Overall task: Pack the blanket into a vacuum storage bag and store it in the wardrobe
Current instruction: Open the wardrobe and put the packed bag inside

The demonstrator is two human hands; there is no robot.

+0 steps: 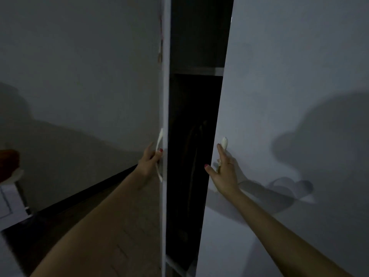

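I see both arms stretched fwd at the wardrobe (191, 136). Left hand (148, 162) has fingers curled round the left door handle (159, 154). Right hand (224, 174) grips the right door handle (224, 143), thumb sticking out twd the gap. Doors (289, 96) part open, dark inside w/ a shelf (196, 71) up top. Can't see blanket or bag.

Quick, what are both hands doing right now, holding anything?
Left hand: fingers curled around the left door handle, gripping it.
Right hand: gripping the right door handle, thumb spread toward the dark gap between the doors.
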